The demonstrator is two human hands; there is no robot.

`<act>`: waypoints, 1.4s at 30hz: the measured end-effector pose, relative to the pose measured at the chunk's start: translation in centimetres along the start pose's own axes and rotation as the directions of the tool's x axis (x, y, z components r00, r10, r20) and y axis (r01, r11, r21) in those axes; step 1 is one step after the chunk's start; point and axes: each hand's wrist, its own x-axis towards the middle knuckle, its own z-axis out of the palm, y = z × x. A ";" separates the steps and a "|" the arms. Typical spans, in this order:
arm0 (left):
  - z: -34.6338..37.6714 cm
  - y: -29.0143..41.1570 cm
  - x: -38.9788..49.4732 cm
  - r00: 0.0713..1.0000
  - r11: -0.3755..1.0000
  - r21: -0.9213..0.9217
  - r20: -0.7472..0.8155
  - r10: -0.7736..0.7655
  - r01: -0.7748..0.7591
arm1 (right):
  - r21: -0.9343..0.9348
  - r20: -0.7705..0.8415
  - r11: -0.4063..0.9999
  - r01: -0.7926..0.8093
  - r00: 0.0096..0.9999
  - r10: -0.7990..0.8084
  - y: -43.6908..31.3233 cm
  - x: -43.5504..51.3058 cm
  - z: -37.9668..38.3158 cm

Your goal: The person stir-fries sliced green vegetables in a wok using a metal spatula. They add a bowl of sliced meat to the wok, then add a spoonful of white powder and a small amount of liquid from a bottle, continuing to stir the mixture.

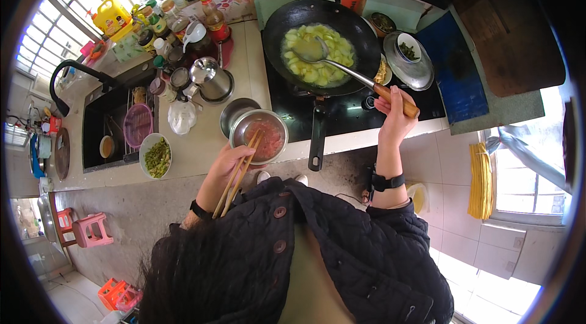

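Note:
My left hand point(227, 164) grips a steel bowl point(285, 134) by its near rim, with the thumb over the edge. Pinkish raw minced meat point(271, 140) lies in it. A pair of wooden chopsticks point(238, 173) leans from the meat across that hand. My right hand point(397, 115) is closed around the wooden handle of a metal ladle point(352, 72). The ladle's bowl, full of liquid, sits among pale green vegetable slices point(320, 77) in broth. They fill the middle of a black wok point(366, 49) on the hob.
Left of the steel bowl stand a bowl of chopped greens point(155, 159), a plastic bag point(181, 117), a steel pot point(213, 79) and several seasoning bottles point(215, 17). The wok's handle point(317, 141) juts past the counter edge. A metal lid point(416, 74) carrying a small bowl lies right of the wok.

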 end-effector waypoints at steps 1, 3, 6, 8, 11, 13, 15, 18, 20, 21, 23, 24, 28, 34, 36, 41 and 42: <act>0.1 0.0 -0.1 1.000 1.000 -0.002 -0.001 0.008 -0.008 | -0.005 -0.004 1.000 -0.002 1.000 0.001 0.0 0.0 0.1; 0.3 0.1 -0.2 1.000 1.000 0.004 -0.019 0.012 -0.012 | -0.006 -0.002 1.000 0.006 1.000 -0.006 0.2 -0.1 0.3; 0.7 0.1 -0.4 0.998 0.998 0.040 -0.038 0.043 -0.041 | -0.001 0.002 1.000 -0.001 1.000 0.001 0.4 -0.2 0.5; 0.8 0.0 -0.4 0.998 0.997 0.056 -0.036 0.060 -0.058 | 0.018 0.002 1.000 0.000 1.000 0.000 0.6 -0.1 0.8; 0.7 0.0 -0.2 0.999 0.998 0.042 -0.015 0.049 -0.049 | 0.029 0.003 1.000 -0.003 1.000 0.003 0.8 0.0 1.0; 0.5 0.1 0.0 1.000 1.000 0.019 0.002 0.015 -0.015 | 0.028 0.004 1.000 -0.001 1.000 0.001 0.8 0.0 1.0; 0.4 0.0 0.0 1.000 1.000 0.017 0.003 0.013 -0.013 | 0.025 0.006 1.000 0.004 1.000 -0.004 0.8 0.0 1.1; 0.3 0.1 0.1 1.000 1.000 0.017 0.010 0.015 -0.015 | 0.028 0.018 1.000 0.002 1.000 -0.003 0.8 -0.2 1.0; 0.3 0.1 0.1 1.000 1.000 0.018 0.012 0.016 -0.017 | 0.018 0.015 1.000 0.011 1.000 -0.011 0.7 -0.4 0.8; 0.4 0.1 0.0 1.000 1.000 0.018 0.010 0.018 -0.018 | 0.015 0.018 1.000 0.020 1.000 -0.020 0.6 -0.6 0.8; 0.6 0.1 -0.1 0.999 0.999 0.023 0.001 0.036 -0.036 | 0.042 0.026 0.999 0.033 0.999 -0.034 0.3 -0.8 0.5; 0.7 0.1 -0.2 0.999 0.998 0.029 -0.006 0.052 -0.052 | 0.048 0.018 0.999 0.025 1.000 -0.026 0.0 -0.9 0.5; 1.2 0.2 -0.4 0.996 0.996 0.025 0.010 0.085 -0.085 | 0.076 0.026 0.994 0.084 0.996 -0.087 -1.8 -1.0 0.3; 1.5 0.0 0.0 0.998 0.997 0.058 -0.039 0.044 -0.042 | 0.066 0.011 0.991 0.120 0.993 -0.121 -5.6 -0.4 -0.1; 1.6 -0.1 0.0 0.998 0.997 0.048 -0.016 0.060 -0.059 | 0.048 0.030 0.990 0.136 0.990 -0.137 -6.8 -0.2 -0.4; 2.0 -0.1 -0.1 0.998 0.997 0.040 -0.009 0.069 -0.069 | 0.035 -0.002 0.984 0.177 0.984 -0.177 -9.1 0.7 -1.1; 2.1 -0.1 -0.1 0.997 0.997 0.051 -0.040 0.064 -0.062 | 0.033 -0.011 0.981 0.191 0.982 -0.191 -9.6 0.9 -1.3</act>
